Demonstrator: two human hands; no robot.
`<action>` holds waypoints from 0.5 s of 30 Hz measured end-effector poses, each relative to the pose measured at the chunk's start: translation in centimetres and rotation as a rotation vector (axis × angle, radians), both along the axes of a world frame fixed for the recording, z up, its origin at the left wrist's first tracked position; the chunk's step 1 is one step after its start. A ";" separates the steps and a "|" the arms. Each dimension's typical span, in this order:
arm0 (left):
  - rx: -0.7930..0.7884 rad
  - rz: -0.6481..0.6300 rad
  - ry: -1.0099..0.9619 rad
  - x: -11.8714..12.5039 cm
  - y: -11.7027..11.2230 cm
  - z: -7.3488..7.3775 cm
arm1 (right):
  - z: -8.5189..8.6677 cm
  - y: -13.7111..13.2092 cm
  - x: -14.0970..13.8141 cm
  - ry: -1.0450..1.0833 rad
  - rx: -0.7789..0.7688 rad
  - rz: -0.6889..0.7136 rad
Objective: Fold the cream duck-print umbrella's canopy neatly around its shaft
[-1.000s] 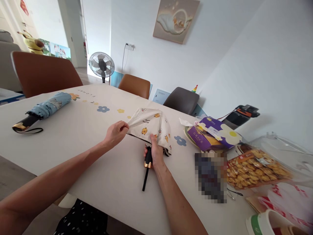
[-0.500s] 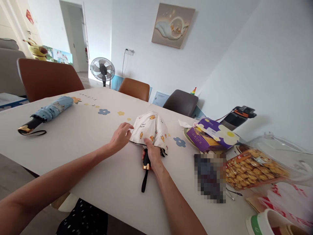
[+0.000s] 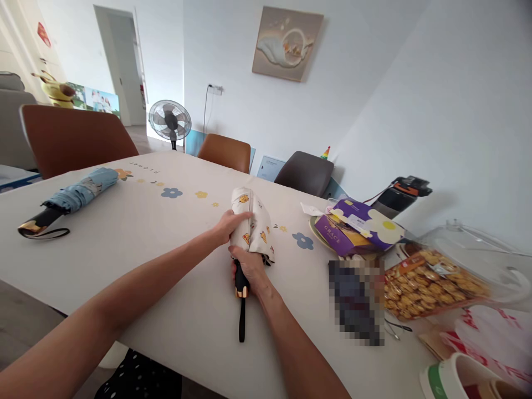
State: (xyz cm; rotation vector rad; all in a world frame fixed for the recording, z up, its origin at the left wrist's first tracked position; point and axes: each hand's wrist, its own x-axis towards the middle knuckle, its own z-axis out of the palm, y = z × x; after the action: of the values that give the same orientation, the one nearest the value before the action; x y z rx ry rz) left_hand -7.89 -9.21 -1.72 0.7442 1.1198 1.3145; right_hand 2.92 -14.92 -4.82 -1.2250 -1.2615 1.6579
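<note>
Both hands closed on the white umbrella, arms bare and converging.
Left hand wraps the umbrella's left flank, thumb laid across its front; wrist roughly in line with the left forearm, which approaches from the near left of the umbrella, elbow slightly bent. Right hand grips at the umbrella's lower end, nearer the body than the left, thumb over the fabric's edge, fingers curled round to the handle's left side; the right forearm slants in from the umbrella's near right, hand angled leftward at the wrist.
</note>
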 end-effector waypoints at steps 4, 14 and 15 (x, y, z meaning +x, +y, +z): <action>-0.056 -0.022 -0.131 -0.8 0.5 -0.2 | -0.1 -0.2 -0.1 -0.027 0.028 0.030; -0.059 0.062 -0.242 -0.9 0.5 1.6 | 1.4 -0.7 -0.2 0.392 -0.006 0.051; -0.080 0.034 -0.252 -0.8 0.3 1.6 | 1.4 -0.8 -0.3 0.431 -0.052 0.078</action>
State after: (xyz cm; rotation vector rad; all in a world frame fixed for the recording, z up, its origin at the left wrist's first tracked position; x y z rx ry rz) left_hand -8.69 -8.86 -0.16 0.4865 0.9788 1.3432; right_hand 2.65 -15.73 -3.38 -0.7931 -1.0120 1.8945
